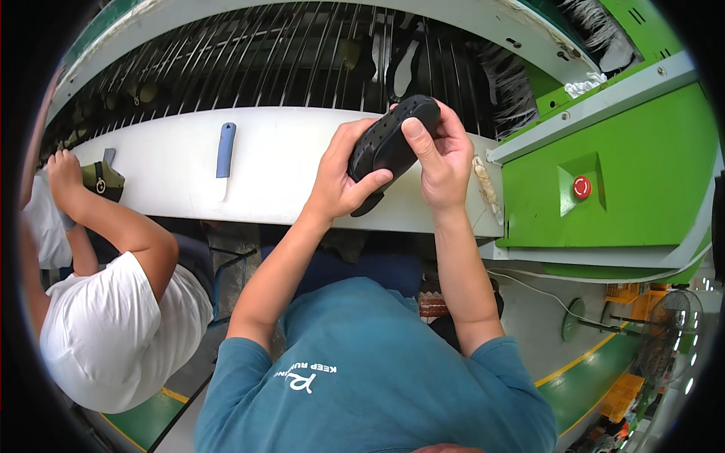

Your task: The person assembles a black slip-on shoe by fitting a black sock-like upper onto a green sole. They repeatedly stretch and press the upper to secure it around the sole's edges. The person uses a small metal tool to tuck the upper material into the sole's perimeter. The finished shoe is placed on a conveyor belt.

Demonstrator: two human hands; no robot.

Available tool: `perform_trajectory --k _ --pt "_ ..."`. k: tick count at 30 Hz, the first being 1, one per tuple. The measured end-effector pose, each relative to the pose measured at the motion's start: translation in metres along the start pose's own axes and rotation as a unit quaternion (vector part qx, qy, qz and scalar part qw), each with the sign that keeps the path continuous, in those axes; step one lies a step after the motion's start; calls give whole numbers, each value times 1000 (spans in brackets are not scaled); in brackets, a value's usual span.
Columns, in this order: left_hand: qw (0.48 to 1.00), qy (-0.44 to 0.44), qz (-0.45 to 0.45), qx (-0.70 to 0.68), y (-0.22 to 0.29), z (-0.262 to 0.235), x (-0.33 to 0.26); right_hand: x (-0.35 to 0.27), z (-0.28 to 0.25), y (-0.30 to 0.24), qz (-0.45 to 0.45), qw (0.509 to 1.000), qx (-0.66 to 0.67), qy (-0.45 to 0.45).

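Observation:
A black shoe (394, 145), perhaps a clog, with holes along its side, is held tilted above the white worktop (279, 170). My left hand (343, 170) grips its near left end, the thumb lying across it. Around its far right end are the fingers of my right hand (442, 158), with the thumb pressed on the surface. Part of the shoe is covered by my hands. To the left on the worktop lies a knife with a blue handle (226, 149) and a short pale blade.
Behind the worktop runs a rack of metal rods (302, 60) carrying shoes. A green machine panel (612, 166) with a red button (581, 187) stands at right, beside a taped tool-like object (487, 185). At left a co-worker in white (128, 340) handles an olive shoe (106, 180).

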State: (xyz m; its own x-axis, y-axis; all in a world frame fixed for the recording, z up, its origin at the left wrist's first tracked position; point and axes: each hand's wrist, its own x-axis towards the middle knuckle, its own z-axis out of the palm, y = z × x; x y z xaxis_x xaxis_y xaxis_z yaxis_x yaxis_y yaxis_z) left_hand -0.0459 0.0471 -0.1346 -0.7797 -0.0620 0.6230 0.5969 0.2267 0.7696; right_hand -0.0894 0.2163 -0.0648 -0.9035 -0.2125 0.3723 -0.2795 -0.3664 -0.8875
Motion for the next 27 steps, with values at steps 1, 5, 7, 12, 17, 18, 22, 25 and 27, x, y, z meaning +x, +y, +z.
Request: perform_trajectory --k 1,5,7,12,17,18,22,25,27 --pt "1000 3 4 -5 0 0 -1 0 1 -2 0 1000 -4 0" --pt "999 9 20 -23 -1 0 -3 -2 8 -9 -6 999 -42 4" --pt "1000 1 17 -22 -6 -2 -6 -4 14 -12 -5 998 -59 14" --pt "999 2 -12 -36 -8 -4 -13 -6 38 -18 -68 979 -180 59" --pt "998 58 -4 -29 -8 -5 -25 -6 42 -24 -65 981 -182 -6" --pt "997 67 -12 -38 -8 -8 -28 -4 38 -26 -48 983 -172 -44" --pt "985 152 66 45 -16 -52 -27 38 24 -71 -251 949 -141 -132" --pt "913 322 244 60 17 -115 58 110 12 -118 -288 927 -236 -36" --pt "889 387 240 49 94 -122 153 186 -24 -143 -268 868 -416 34"
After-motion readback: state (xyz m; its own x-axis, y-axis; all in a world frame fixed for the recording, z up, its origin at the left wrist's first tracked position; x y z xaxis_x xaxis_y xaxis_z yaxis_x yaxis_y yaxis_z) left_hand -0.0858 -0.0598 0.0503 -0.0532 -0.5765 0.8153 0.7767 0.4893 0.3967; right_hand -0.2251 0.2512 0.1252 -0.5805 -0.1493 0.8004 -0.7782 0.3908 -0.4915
